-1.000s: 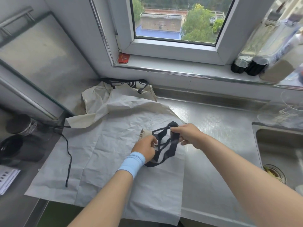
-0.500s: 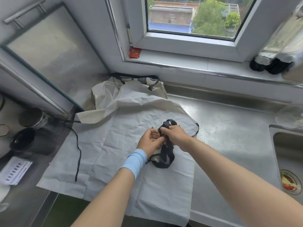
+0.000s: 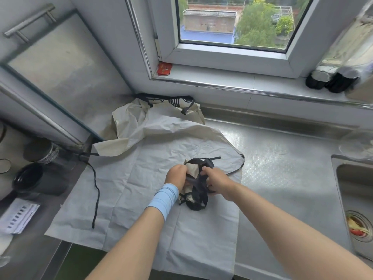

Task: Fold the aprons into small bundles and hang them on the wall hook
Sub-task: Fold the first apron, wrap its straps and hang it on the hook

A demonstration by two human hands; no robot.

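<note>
Both hands meet over a small cream bundle [image 3: 191,172] of folded apron, held just above a pale grey apron [image 3: 153,178] spread flat on the steel worktop [image 3: 282,162]. The left hand [image 3: 176,175], with a light blue wristband [image 3: 163,199] on its wrist, has its fingers curled round the bundle's left side and grips it. The right hand [image 3: 217,181] pinches the black strap [image 3: 198,201] that is looped about the bundle, its fingers curled on the strap's right side; a loop of the strap hangs below the bundle and a loose end sticks out at the top. A thin black tie [image 3: 96,195] of the spread apron trails down over its left part. Behind it, against the wall under the window sill [image 3: 242,77], a third cream apron [image 3: 129,126] lies crumpled, touching the back edge of the spread one. A red packet [image 3: 164,69] sits on the sill's left end and two dark bottles [image 3: 331,81] lean at its right end. A sink [image 3: 355,188] is set into the worktop to the right, well apart from the hands.
</note>
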